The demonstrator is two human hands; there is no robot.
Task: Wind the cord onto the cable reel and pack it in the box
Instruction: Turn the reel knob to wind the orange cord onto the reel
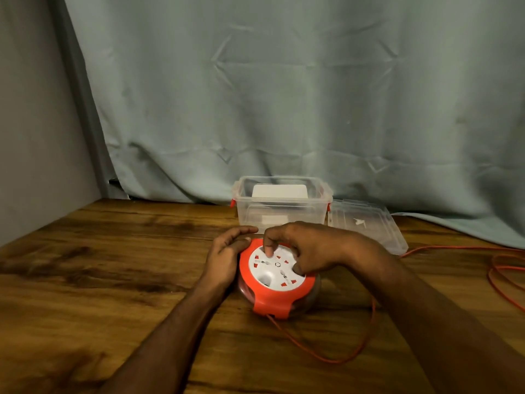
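Two hands on round, glossy plastic cable reel.

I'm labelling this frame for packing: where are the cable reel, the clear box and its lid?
cable reel [277, 270], head view, white socket face.
clear box [284, 220], head view, front wall.
lid [369, 226], head view, flat top.

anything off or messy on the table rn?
Mostly the orange cord: much of it still lies unwound, looping loose across the table to the right edge. The box stands open, its lid lying beside it. Nothing spilled or visibly damaged.
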